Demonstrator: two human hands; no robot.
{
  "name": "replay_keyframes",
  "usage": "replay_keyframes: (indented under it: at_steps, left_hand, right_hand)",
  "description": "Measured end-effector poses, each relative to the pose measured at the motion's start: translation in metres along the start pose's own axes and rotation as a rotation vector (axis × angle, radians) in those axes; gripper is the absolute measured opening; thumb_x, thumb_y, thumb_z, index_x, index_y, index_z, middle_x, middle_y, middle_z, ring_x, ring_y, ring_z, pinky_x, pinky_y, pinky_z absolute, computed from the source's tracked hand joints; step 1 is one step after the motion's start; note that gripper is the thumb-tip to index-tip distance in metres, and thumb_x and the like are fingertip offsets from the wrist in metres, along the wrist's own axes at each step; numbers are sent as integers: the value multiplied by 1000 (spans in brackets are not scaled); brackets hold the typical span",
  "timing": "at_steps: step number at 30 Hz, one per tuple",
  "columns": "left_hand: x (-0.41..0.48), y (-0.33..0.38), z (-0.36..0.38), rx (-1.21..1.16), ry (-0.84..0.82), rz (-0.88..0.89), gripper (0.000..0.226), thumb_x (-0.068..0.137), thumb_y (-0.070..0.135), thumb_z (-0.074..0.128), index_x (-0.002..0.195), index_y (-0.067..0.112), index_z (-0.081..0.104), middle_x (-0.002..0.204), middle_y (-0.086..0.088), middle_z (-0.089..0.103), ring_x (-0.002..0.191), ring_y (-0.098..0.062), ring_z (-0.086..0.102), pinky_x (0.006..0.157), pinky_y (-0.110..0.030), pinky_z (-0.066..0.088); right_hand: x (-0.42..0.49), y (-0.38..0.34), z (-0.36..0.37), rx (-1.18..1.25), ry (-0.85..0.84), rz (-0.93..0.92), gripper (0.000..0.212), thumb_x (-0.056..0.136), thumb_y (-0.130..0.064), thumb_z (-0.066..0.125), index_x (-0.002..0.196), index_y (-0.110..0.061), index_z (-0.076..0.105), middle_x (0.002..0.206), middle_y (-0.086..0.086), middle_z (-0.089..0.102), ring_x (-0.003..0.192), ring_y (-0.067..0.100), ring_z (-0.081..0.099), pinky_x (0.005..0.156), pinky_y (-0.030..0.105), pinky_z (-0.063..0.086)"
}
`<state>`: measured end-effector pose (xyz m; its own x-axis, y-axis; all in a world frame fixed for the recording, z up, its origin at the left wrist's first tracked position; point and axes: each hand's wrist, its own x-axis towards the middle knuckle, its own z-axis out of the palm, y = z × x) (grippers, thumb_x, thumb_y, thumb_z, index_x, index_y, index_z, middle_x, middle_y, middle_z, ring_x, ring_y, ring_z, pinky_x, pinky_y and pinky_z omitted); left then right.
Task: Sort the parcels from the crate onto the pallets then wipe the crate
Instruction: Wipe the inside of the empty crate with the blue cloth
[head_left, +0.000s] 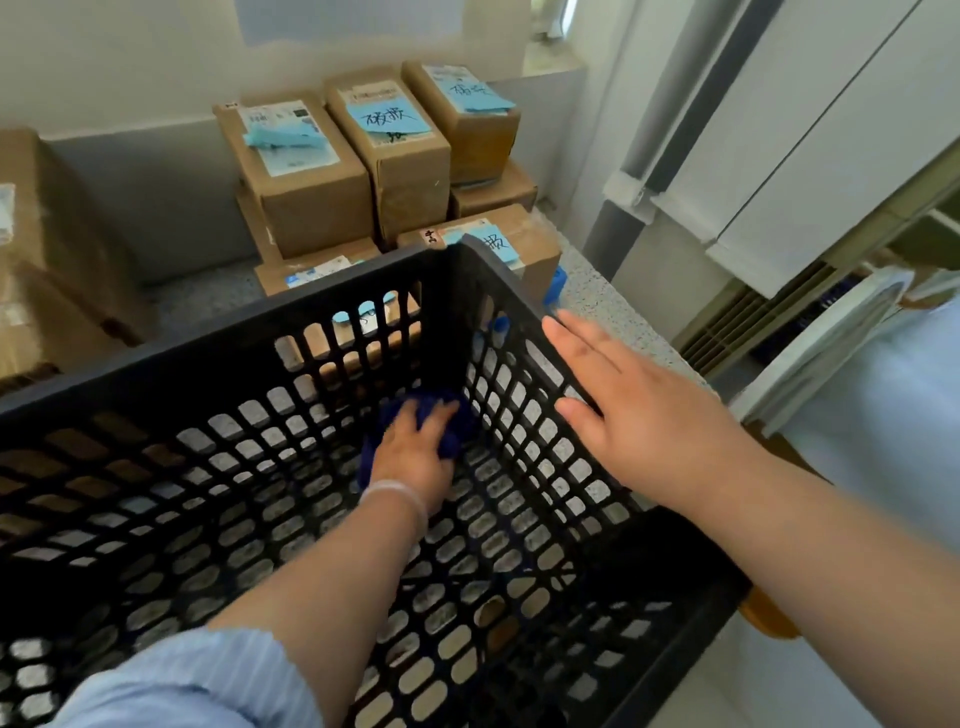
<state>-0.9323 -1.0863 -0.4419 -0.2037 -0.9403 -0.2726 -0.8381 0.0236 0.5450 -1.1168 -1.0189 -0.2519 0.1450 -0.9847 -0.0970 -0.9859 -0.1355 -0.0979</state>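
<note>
While the left hand (415, 447) reaches down into the black lattice crate (218, 364), its fingers curl over a bunched dark blue cloth (460, 434) and press it onto the crate's floor, in the far right corner where the far wall meets the right wall. The cloth spills out from under the palm on both sides, and part of it touches the foot of the right wall. A pale beaded bracelet (395, 491) circles that wrist, and a light blue striped sleeve (197, 680) is pushed up the forearm near the crate's near edge. The right hand (639, 410) lies flat on the rim of the crate's right wall, fingers straight and close together pointing toward the far corner, thumb lowered over the inner face of the wall; it grips nothing. Through the crate's holes a speckled grey floor (597, 291) shows. The parcels (311, 176), brown cardboard boxes, stand stacked outside the crate, just beyond its far wall, three upright ones side by side on top of flatter ones. Several carry light blue notes (387, 120) with handwritten characters, and the nearest parcel (524, 249) sits right behind the crate's far right corner. A blue piece (556, 283) shows at that parcel's base; what it is cannot be told. Beyond the crate's left end sit larger cardboard boxes (47, 249). To the crate's right stands a white panelled unit (831, 130).
</note>
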Motion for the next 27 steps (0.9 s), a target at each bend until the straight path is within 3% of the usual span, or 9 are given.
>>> replay_keyframes:
  at_steps: [2, 5, 10, 14, 17, 20, 23, 25, 27]
  left_hand:
    - [-6, 3, 9, 270, -90, 142, 62, 94, 29, 56, 149, 40, 29, 162, -10, 10, 146, -33, 17, 118, -40, 20]
    - [-10, 17, 0, 420, -225, 320, 53, 94, 29, 56, 144, 34, 40, 158, -10, 17, 142, -34, 21, 115, -40, 23]
    - [-32, 33, -12, 174, -457, 305, 39, 94, 20, 55, 127, 39, 52, 136, -1, 39, 123, -26, 47, 104, -37, 38]
    - [-76, 51, 9, 135, -742, 378, 44, 95, 23, 54, 134, 41, 47, 138, 1, 40, 124, -26, 47, 107, -43, 39]
    - [-89, 55, 13, -54, -804, 319, 31, 97, 21, 52, 126, 30, 58, 137, -2, 50, 127, -24, 49, 102, -25, 35]
    - [-84, 53, -10, -563, -668, 79, 21, 100, 16, 52, 114, 27, 63, 129, -2, 59, 118, -20, 58, 89, -21, 46]
    - [-63, 54, -45, -1133, -285, -113, 23, 99, 18, 55, 104, 36, 69, 128, -9, 62, 111, -26, 63, 100, -42, 51]
    - [-48, 63, -76, -1348, -77, -81, 30, 99, 21, 53, 110, 46, 67, 135, -2, 56, 115, -26, 61, 102, -48, 48]
    - [-40, 78, -111, -1370, 50, 68, 42, 102, 21, 48, 119, 58, 57, 139, 10, 46, 124, -21, 51, 106, -46, 42]
  right_hand:
    - [0, 2, 0, 23, 5, -2, 66, 101, -45, 34, 155, -38, -3, 162, -20, -5, 142, 10, 29, 106, 31, 37]
    - [0, 3, 1, 43, 2, 9, 65, 101, -44, 35, 155, -39, -2, 162, -21, -3, 142, 9, 27, 106, 28, 35]
    - [1, 3, -1, 78, -12, 14, 63, 101, -42, 36, 155, -40, 3, 162, -21, 2, 143, 9, 24, 110, 29, 29]
    - [0, 1, -3, 81, -13, 22, 61, 102, -41, 35, 155, -40, 5, 162, -21, 6, 143, 8, 23, 108, 28, 29]
    - [0, 0, -4, 97, -20, 26, 61, 102, -41, 35, 155, -41, 6, 161, -21, 7, 143, 8, 23, 109, 28, 29]
    - [1, -1, -4, 79, -22, 22, 61, 101, -42, 35, 154, -41, 3, 161, -20, 5, 144, 8, 21, 111, 30, 29]
    - [1, -2, -7, 69, -55, 44, 64, 102, -42, 36, 154, -42, -1, 162, -21, 1, 146, 8, 18, 111, 30, 30]
    - [2, -3, -8, 82, -70, 38, 67, 101, -41, 38, 153, -42, -3, 161, -21, -1, 147, 7, 16, 113, 31, 28]
    - [2, -3, -7, 91, -77, 28, 68, 101, -42, 40, 153, -42, -4, 161, -21, -3, 147, 7, 15, 114, 31, 26]
